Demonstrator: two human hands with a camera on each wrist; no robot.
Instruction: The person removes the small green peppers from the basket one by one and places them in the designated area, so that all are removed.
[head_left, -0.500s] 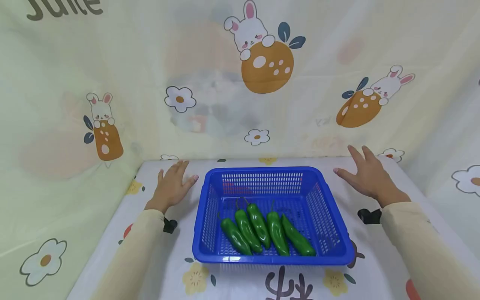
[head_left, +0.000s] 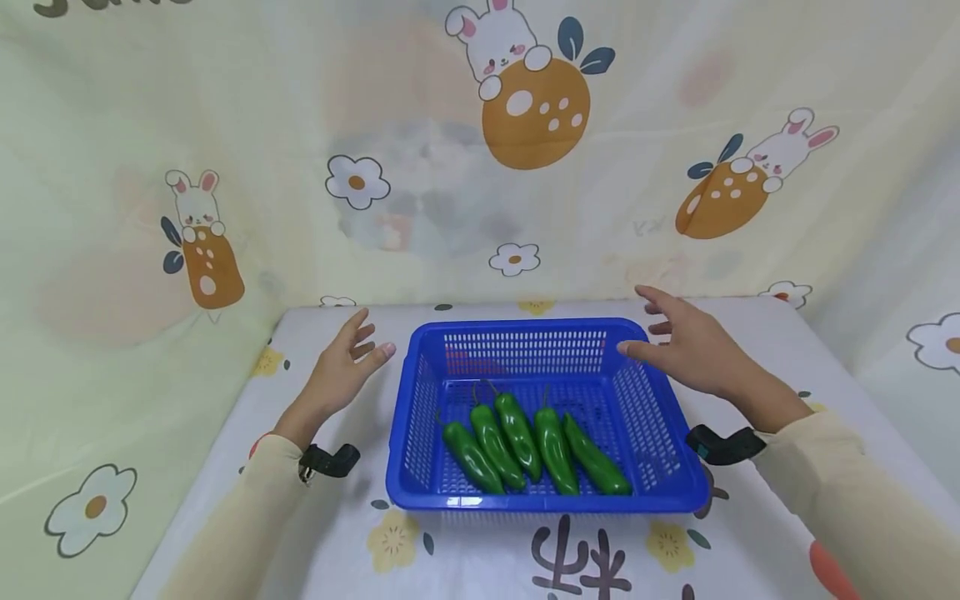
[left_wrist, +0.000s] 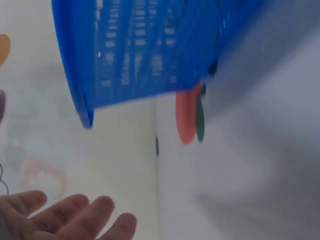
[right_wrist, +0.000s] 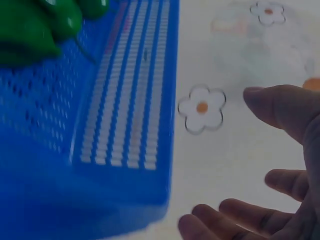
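A blue plastic basket (head_left: 547, 502) with slotted walls stands on the table, and several glossy green peppers (head_left: 517, 437) lie side by side in its front half, stems toward the back. My left hand (head_left: 337, 375) hovers left of the basket, palm turned inward, fingers relaxed and holding nothing. In the left wrist view its fingers (left_wrist: 90, 215) show apart from the basket's wall (left_wrist: 135, 55). My right hand (head_left: 693, 346) is raised by the back right corner, its thumb overlapping the rim in the head view. Nothing is between its loosely spread fingers (right_wrist: 240, 220).
A white tablecloth (head_left: 337, 533) printed with yellow flowers covers the table. Behind and to both sides hangs a pale curtain (head_left: 420, 250) with rabbits and flowers. Each wrist bears a black camera mount (head_left: 723, 444).
My right hand has moved left, toward the basket's back right corner. The left hand has turned its palm inward and shifted slightly. The head view has tilted a little; the peppers stay put.
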